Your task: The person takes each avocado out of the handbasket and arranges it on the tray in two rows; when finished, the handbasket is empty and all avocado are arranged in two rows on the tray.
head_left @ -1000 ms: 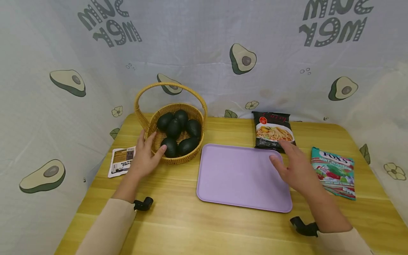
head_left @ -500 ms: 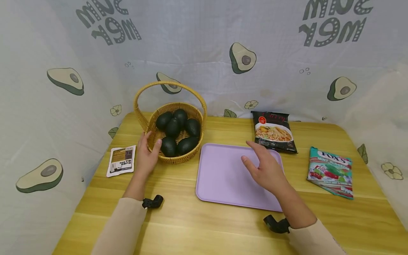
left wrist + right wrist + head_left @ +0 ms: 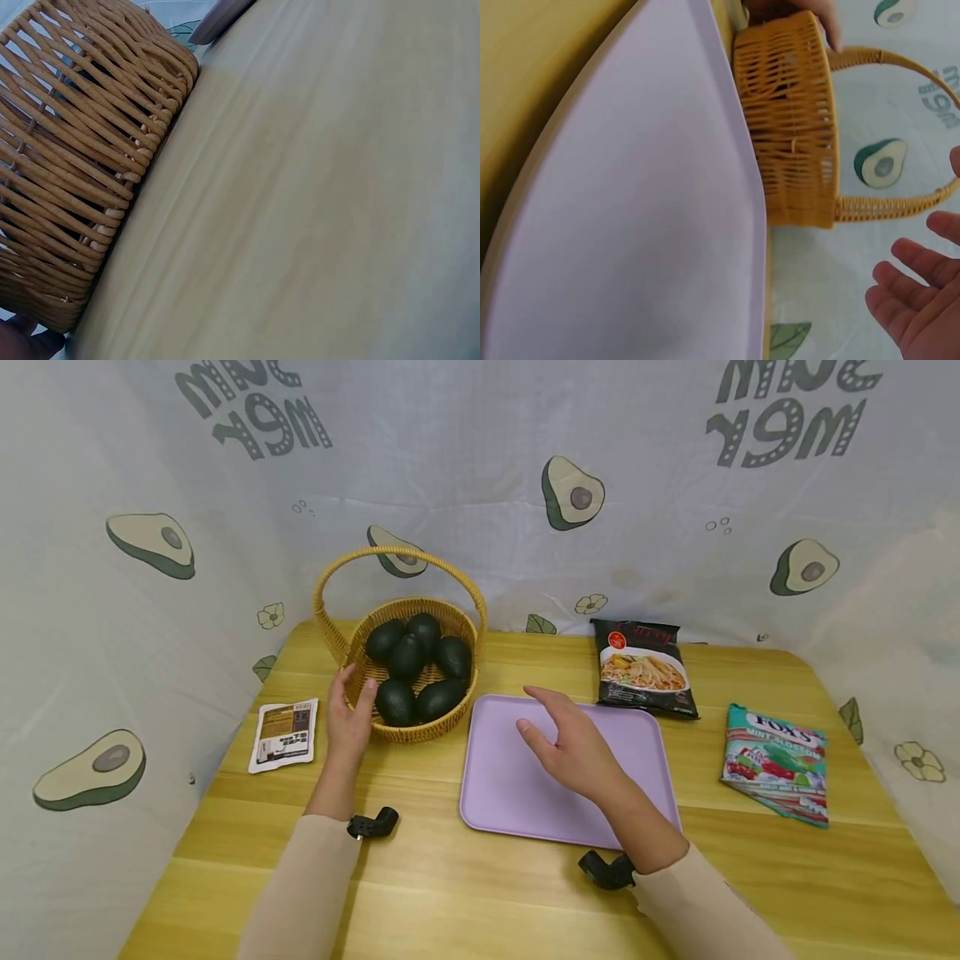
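Observation:
A yellow wicker basket (image 3: 435,733) with a tall arched handle stands at the back left and holds several dark green avocados (image 3: 406,657). My left hand (image 3: 349,723) is at the basket's left front rim, thumb and fingers spread and nearly straight. Low in the left wrist view, fingertips (image 3: 28,341) show beside the wicker wall (image 3: 90,142). My right hand (image 3: 576,752) is over the lilac tray (image 3: 495,777), fingers extended towards the basket and holding nothing. The right wrist view shows that hand's spread fingers (image 3: 922,289) apart from the basket.
Behind the tray lies a black noodle packet (image 3: 645,670). A teal candy bag (image 3: 777,764) is at the right, and a small white-edged pouch (image 3: 285,735) left of my left hand. A printed curtain (image 3: 480,485) hangs along the table's back edge.
My right hand has moved left, from near the noodle packet to over the middle of the tray. My left hand has shifted slightly at the basket's rim; the basket stays in place.

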A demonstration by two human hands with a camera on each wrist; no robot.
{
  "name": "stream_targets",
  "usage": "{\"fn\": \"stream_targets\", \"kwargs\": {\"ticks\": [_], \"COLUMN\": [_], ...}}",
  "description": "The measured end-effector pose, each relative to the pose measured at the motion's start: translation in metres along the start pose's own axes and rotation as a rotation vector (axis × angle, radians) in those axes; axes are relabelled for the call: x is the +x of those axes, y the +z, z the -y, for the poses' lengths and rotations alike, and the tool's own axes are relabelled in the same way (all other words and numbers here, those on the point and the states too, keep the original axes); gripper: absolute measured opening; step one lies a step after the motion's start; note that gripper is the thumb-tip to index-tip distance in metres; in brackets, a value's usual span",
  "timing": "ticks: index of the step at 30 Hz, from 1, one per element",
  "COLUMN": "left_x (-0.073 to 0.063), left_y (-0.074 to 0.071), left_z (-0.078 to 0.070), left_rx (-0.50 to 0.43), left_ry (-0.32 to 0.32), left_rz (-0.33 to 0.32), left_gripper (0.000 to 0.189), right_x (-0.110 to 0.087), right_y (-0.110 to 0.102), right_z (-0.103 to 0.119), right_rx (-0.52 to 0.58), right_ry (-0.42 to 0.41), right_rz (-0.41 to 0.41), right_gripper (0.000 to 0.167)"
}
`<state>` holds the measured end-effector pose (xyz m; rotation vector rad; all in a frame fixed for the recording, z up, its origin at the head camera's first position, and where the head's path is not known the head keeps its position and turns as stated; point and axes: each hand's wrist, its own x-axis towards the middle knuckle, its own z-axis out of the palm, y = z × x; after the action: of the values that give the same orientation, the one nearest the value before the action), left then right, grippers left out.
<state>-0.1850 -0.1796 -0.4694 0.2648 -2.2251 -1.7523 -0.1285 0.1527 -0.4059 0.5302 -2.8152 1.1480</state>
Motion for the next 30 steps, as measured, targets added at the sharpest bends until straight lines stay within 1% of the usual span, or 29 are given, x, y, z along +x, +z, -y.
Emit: {"fn": "stream_targets", "kwargs": {"ticks": [4,7,12,16,19,24,30], "left_x": [0.001,0.001,0.000,-0.001,-0.002,-0.004,-0.004], "left_y": [0.003,0.004,0.004,0.005,0.005,0.005,0.004], "left_z": [0.002,0.004,0.008,0.009,0.011,0.012,0.011], "left_rx": [-0.043,-0.058,-0.076,-0.114,-0.134,-0.133,-0.119], "left_ry": [0.018,0.033,0.036,0.047,0.058,0.054,0.050], "left_rz": [-0.023,-0.038,-0.048,-0.059,-0.059,-0.052,-0.053], "left_gripper": [0.054,0.050,0.047,0.047,0.046,0.043,0.045], "right_x": [0.008,0.014,0.021,0.027,0.032,0.044,0.069], "right_y": [0.010,0.018,0.029,0.035,0.040,0.049,0.063], "right_z": [0.006,0.008,0.013,0.017,0.023,0.037,0.053], "right_rx": [0.035,0.055,0.076,0.082,0.083,0.092,0.128], "right_ry": [-0.012,-0.023,-0.045,-0.075,-0.086,-0.083,-0.137], "right_rz": [0.003,0.008,0.017,0.011,0.022,0.070,0.102], "right_gripper": [0.055,0.054,0.052,0.051,0.051,0.053,0.053]}}
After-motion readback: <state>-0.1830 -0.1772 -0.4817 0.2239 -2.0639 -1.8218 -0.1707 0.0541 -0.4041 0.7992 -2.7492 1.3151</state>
